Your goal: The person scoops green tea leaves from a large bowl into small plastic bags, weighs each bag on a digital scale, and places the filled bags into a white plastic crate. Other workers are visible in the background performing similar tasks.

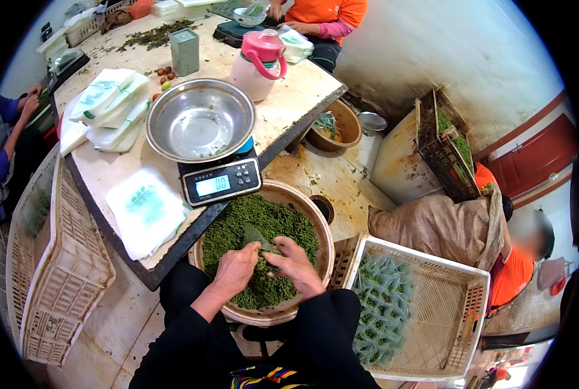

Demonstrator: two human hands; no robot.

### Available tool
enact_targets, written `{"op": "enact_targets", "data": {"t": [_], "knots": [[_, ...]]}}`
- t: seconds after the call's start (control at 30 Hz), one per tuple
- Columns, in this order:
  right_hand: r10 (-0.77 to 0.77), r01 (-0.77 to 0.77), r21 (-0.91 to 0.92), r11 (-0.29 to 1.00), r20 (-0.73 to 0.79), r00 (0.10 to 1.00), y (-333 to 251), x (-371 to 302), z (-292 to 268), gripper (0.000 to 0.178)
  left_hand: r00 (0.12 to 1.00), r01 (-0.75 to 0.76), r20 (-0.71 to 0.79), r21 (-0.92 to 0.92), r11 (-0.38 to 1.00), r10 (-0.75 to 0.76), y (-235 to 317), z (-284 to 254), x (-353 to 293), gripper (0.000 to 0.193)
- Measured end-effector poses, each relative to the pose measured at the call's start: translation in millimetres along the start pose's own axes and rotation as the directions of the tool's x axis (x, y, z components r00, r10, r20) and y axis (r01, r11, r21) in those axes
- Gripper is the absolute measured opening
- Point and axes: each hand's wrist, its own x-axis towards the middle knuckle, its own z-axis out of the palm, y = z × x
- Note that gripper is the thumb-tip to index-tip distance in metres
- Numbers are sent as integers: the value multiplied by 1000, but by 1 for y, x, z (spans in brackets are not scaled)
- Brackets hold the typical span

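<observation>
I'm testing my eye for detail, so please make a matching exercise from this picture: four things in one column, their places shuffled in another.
Column one
1. Shiny round metal bowl
2. Filled see-through plastic bags
3. Heap of small green berries
4. White jug with pink lid and handle

Column two
A. In a large round tan basin, below the left hand and right hand
B. Directly on the pale tabletop
C. On a black digital scale
D. In a white rectangular plastic crate

Pairs: 1-C, 2-D, 3-A, 4-B

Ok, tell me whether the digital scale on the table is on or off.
The digital scale is on: its display is lit and shows digits.
</observation>
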Motion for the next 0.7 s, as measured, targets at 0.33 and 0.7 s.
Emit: {"op": "enact_targets", "data": {"t": [0.33,0.7], "knots": [[-592,236,-813,532,-158,790,43,25,9,14,987,70,155,-245,967,-33,8,19,1,27],[-587,465,-737,492,114,802,28,28,0,28,999,11,-52,-83,997,-15,16,3,3,17]]}}
